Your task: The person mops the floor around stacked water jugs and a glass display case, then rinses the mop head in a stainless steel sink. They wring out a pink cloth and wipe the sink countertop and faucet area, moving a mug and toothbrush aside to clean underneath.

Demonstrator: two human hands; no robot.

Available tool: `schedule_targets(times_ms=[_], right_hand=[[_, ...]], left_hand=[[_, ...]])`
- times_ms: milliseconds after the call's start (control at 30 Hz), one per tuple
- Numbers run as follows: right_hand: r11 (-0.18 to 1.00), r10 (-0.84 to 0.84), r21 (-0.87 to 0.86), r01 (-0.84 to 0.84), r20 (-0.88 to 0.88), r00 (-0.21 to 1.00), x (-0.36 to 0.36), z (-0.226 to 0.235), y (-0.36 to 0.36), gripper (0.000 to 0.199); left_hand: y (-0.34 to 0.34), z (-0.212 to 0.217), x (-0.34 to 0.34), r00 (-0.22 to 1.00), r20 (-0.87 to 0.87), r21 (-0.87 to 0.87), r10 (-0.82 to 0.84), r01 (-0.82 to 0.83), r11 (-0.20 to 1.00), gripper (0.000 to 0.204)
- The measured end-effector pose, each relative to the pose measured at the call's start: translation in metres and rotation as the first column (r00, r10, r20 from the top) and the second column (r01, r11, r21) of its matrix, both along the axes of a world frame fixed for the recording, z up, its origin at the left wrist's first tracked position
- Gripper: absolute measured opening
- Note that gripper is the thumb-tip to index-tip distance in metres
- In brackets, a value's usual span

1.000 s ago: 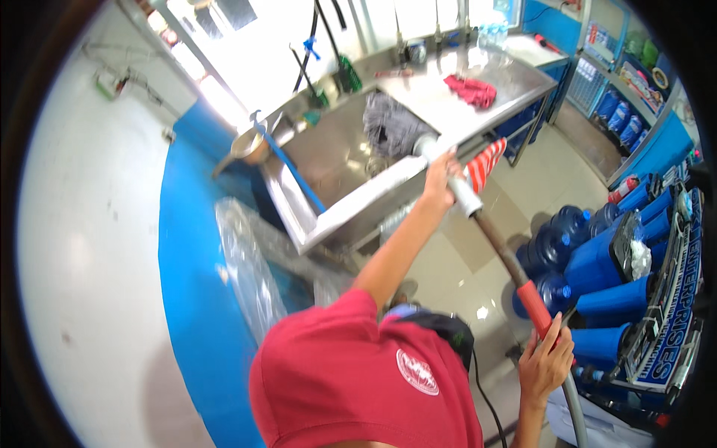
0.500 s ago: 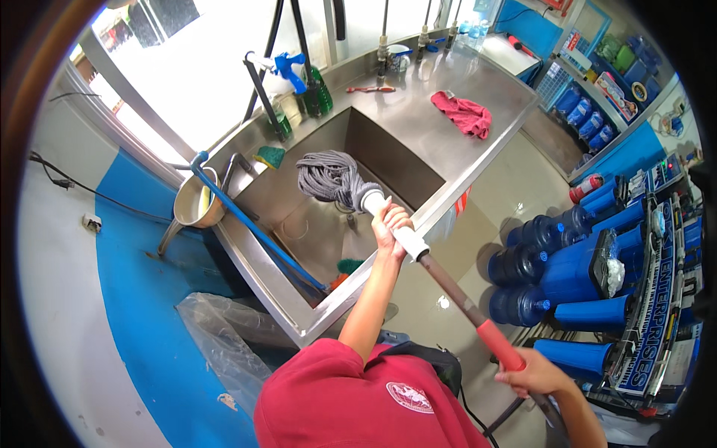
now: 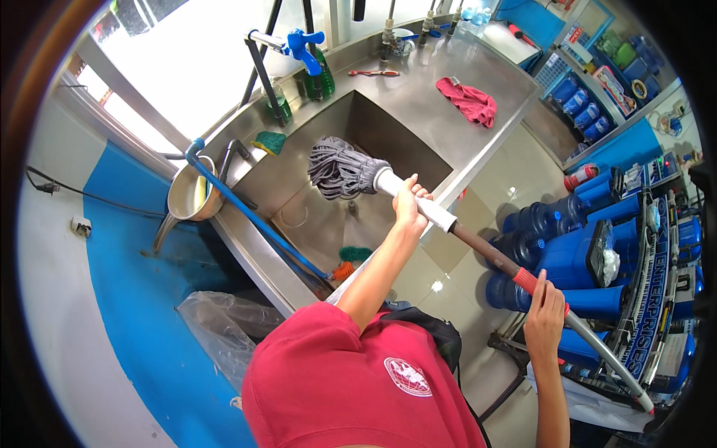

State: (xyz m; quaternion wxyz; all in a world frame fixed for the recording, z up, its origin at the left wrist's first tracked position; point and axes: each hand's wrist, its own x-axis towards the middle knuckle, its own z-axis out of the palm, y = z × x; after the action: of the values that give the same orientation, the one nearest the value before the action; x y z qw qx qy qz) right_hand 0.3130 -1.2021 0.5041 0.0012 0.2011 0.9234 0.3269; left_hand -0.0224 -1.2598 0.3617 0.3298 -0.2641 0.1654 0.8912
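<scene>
2 hands [image 3: 409, 205] [image 3: 545, 313] grip 1 mop [image 3: 345, 169] over 1 sink [image 3: 418, 131].

Blue hose [image 3: 254, 218] seemingly across sink [image 3: 299, 201]

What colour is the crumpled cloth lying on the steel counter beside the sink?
The crumpled cloth is red to pinkish red, seen best in the head view, lying on the stainless steel counter.

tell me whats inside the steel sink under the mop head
The grey mop head hangs over the steel sink. On the basin floor lie a drain and a green-and-orange brush. The floor directly beneath the strands is hidden.
</scene>
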Motion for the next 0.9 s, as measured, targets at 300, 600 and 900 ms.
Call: schedule_targets(times_ms=[300,600,900], right_hand=[[0.596,-0.242,-0.764,0.248,0.124,0.962,-0.019,-0.022,-0.02,0.035],[-0.955,0.003,-0.195,0.225,0.749,0.663,-0.042,0.038,-0.067,0.027],[-0.935,0.118,-0.142,0.326,0.742,0.66,-0.042,0.041,-0.038,0.019]], left_hand=[[-0.021,-0.024,-0.017,0.983,-0.103,0.405,-0.153,0.182,0.896,0.042],[-0.04,-0.017,-0.041,0.999,0.046,0.997,0.02,-0.047,0.055,0.02],[-0.053,-0.039,-0.021,0.994,0.102,0.981,0.049,-0.108,0.161,0.021]])
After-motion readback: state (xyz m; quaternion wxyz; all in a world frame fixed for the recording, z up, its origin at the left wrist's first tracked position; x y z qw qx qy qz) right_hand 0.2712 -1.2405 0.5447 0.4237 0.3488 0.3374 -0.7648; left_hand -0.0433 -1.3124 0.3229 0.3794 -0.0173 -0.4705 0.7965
